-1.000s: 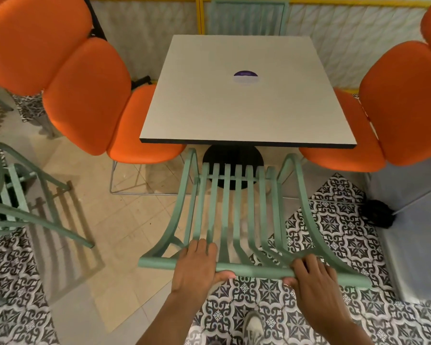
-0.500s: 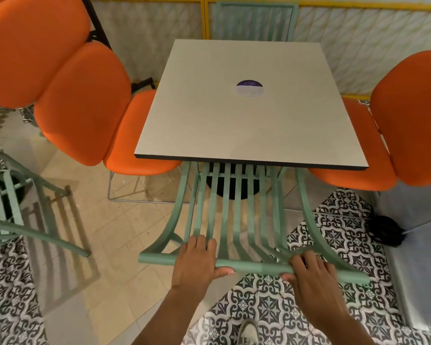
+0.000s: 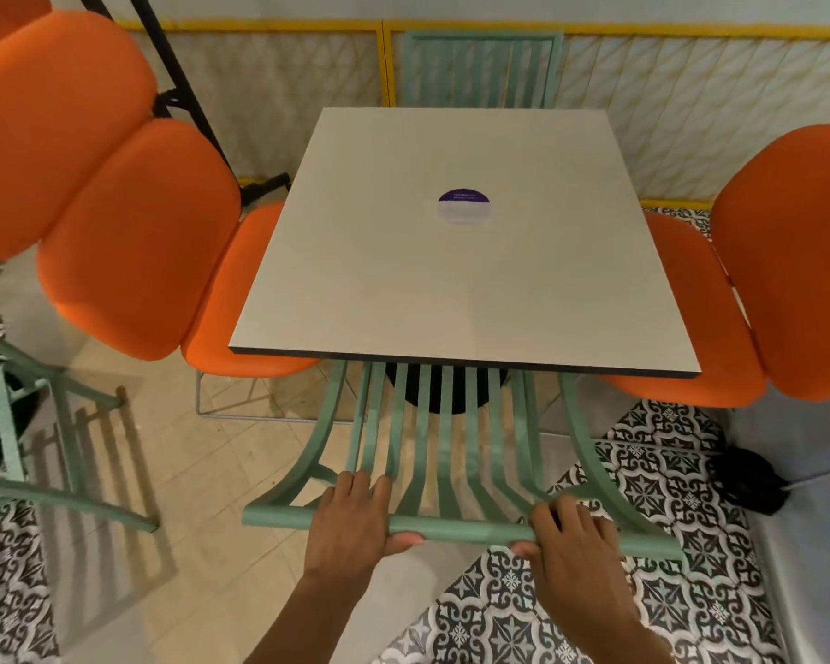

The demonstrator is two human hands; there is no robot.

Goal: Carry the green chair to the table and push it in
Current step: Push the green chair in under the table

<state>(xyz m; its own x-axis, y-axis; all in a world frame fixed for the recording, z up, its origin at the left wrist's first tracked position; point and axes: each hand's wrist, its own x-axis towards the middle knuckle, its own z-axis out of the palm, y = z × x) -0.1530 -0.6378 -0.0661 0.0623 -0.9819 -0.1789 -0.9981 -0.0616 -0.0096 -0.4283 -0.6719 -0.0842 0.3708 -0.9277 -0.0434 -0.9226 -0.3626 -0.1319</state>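
The green chair (image 3: 451,448), made of slatted pale green metal, stands in front of me with its seat under the near edge of the table (image 3: 451,289). Only its backrest slats and top rail show. My left hand (image 3: 355,519) grips the top rail left of centre, fingers over the front and thumb under. My right hand (image 3: 571,534) grips the same rail to the right. The table is square and light grey, with a dark rim, a round purple sticker and a black pedestal base (image 3: 444,390) seen through the slats.
Orange padded chairs flank the table, one on the left (image 3: 140,237) and one on the right (image 3: 787,261). Another green chair (image 3: 482,69) stands at the far side against the wall. A further green chair (image 3: 25,452) stands at the left. A black object (image 3: 748,481) lies on the floor right.
The green chair has slid forward, its seat going from in front of the table to under the near edge. Both hands kept hold of the top rail.
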